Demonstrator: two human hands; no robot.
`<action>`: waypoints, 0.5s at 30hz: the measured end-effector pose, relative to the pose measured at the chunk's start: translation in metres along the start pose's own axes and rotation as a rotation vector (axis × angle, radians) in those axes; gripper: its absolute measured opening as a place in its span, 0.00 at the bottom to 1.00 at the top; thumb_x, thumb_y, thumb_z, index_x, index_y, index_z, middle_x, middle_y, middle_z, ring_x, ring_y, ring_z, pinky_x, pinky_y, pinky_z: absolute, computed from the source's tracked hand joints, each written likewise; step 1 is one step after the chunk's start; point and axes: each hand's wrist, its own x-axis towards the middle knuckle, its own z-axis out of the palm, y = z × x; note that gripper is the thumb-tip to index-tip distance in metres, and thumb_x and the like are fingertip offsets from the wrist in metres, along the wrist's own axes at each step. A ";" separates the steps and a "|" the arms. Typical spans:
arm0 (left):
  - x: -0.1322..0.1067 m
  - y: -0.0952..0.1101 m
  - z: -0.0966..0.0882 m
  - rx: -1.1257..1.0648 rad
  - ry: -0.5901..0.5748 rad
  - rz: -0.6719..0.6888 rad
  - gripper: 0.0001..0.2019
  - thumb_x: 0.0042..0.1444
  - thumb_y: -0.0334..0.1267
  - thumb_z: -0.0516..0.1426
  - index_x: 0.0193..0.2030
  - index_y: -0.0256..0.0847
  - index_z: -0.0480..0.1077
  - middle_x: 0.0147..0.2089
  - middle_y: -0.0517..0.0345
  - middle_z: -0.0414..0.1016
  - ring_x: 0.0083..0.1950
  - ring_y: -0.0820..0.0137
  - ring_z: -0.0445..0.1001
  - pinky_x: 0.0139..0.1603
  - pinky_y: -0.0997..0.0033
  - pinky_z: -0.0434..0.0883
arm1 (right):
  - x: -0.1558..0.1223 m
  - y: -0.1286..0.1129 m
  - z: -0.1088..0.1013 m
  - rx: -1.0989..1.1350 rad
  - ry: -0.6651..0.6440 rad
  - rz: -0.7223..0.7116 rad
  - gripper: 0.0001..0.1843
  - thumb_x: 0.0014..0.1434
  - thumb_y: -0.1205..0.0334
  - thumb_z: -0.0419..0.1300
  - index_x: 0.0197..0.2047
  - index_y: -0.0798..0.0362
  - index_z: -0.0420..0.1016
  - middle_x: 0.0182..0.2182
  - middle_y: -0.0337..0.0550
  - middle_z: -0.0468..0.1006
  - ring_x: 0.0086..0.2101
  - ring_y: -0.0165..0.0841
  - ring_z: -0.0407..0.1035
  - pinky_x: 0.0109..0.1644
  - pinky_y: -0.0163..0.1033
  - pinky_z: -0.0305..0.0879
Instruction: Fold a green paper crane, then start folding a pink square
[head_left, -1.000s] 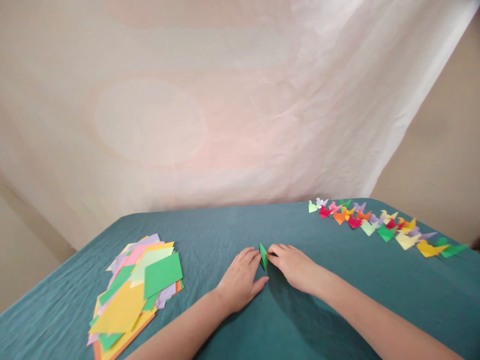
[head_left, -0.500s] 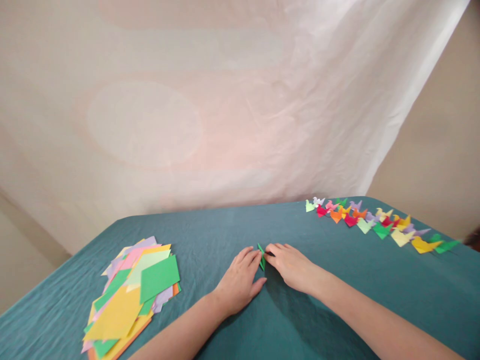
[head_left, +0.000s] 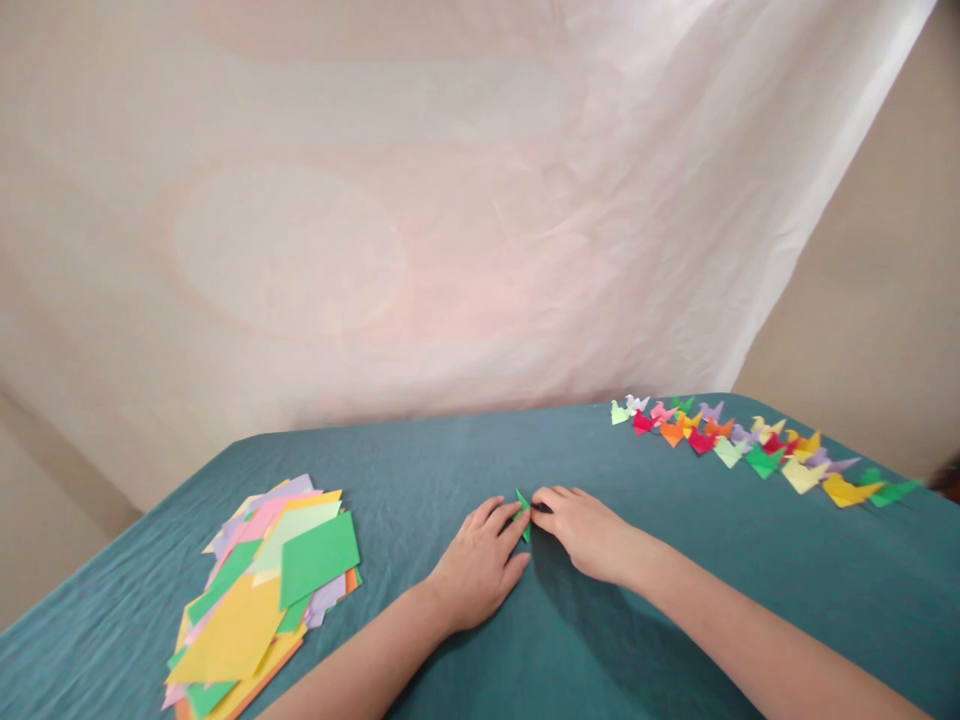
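A small folded green paper piece (head_left: 523,506) stands on the teal tablecloth (head_left: 465,450) between my two hands. My left hand (head_left: 480,562) lies flat on the cloth, its fingertips pressing the paper's left side. My right hand (head_left: 587,532) pinches the paper's right edge with thumb and forefinger. Most of the paper is hidden by my fingers.
A loose pile of coloured paper squares (head_left: 259,590) lies at the near left. A row of several folded paper figures (head_left: 750,448) in many colours runs along the far right edge of the table. A pale sheet (head_left: 420,220) hangs behind the table.
The green paper has been pressed narrower between my fingers, and less of it shows. My hands stay in place; the view has shifted slightly.
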 end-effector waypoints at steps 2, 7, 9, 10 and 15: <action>0.000 0.000 0.000 0.000 -0.005 -0.001 0.23 0.62 0.43 0.46 0.64 0.43 0.50 0.63 0.52 0.55 0.64 0.61 0.50 0.63 0.55 0.53 | -0.001 0.003 0.000 0.045 -0.009 -0.023 0.22 0.52 0.78 0.50 0.49 0.55 0.68 0.45 0.49 0.68 0.46 0.37 0.62 0.48 0.41 0.58; 0.000 -0.001 0.000 0.009 -0.006 0.003 0.23 0.63 0.44 0.45 0.63 0.43 0.51 0.63 0.52 0.55 0.64 0.61 0.51 0.63 0.55 0.53 | -0.001 0.013 0.001 0.167 0.001 -0.068 0.23 0.52 0.79 0.48 0.50 0.56 0.69 0.47 0.49 0.67 0.47 0.35 0.61 0.51 0.38 0.57; 0.000 -0.001 0.000 0.013 -0.004 0.007 0.22 0.63 0.44 0.45 0.63 0.43 0.52 0.63 0.52 0.55 0.64 0.60 0.51 0.63 0.55 0.53 | 0.000 0.016 0.001 0.212 0.003 -0.074 0.24 0.53 0.79 0.48 0.51 0.56 0.69 0.47 0.49 0.68 0.48 0.35 0.61 0.51 0.38 0.57; 0.000 -0.001 0.001 0.013 -0.003 0.009 0.22 0.63 0.44 0.45 0.62 0.43 0.53 0.63 0.52 0.56 0.64 0.60 0.51 0.63 0.55 0.53 | 0.000 0.017 0.001 0.230 0.003 -0.072 0.24 0.53 0.79 0.47 0.51 0.56 0.69 0.46 0.49 0.68 0.47 0.35 0.61 0.51 0.38 0.57; 0.001 -0.001 0.000 0.007 -0.004 0.008 0.22 0.63 0.44 0.45 0.62 0.44 0.53 0.62 0.52 0.56 0.63 0.60 0.52 0.62 0.54 0.54 | 0.004 0.016 0.006 0.231 0.052 -0.009 0.26 0.54 0.79 0.46 0.55 0.55 0.65 0.46 0.50 0.68 0.46 0.35 0.61 0.50 0.38 0.57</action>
